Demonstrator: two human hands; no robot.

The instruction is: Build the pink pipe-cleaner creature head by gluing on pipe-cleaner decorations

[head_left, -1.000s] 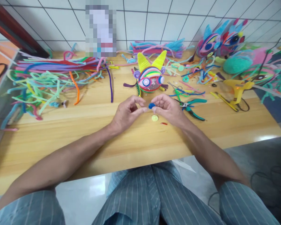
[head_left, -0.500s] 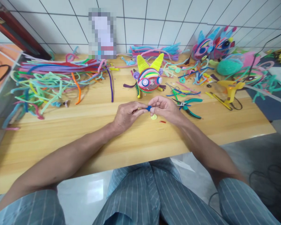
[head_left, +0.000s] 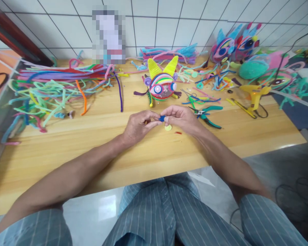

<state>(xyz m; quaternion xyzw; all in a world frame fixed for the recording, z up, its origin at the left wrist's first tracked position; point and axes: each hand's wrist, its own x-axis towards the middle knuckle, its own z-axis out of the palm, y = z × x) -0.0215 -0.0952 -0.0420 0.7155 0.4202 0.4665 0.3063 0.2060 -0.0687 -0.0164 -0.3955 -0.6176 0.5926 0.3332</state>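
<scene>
Between the fingertips of both hands is a small blue fuzzy piece (head_left: 162,118), seemingly bent pipe cleaner. My left hand (head_left: 138,127) pinches its left side with thumb and fingers. From the right, my right hand (head_left: 181,119) grips the same piece and partly covers it. A pale yellow disc (head_left: 168,127) lies on the table just below the right fingertips, with a small red bit (head_left: 178,133) beside it. Behind the hands stands a colourful mask-like figure (head_left: 162,85) with yellow horns and round eyes. Pliers with teal handles (head_left: 207,116) lie to the right of my right hand.
Loose pipe cleaners (head_left: 48,95) are heaped at the left, and another bundle (head_left: 169,54) lies by the tiled wall. A yellow glue gun (head_left: 255,95) stands at the right, near a yellow cutter (head_left: 243,108). More figures (head_left: 222,49) sit at the back right.
Both hands stay together at nearly the same spot, and a little more of the blue piece shows between the fingertips. The whole view has shifted slightly.
</scene>
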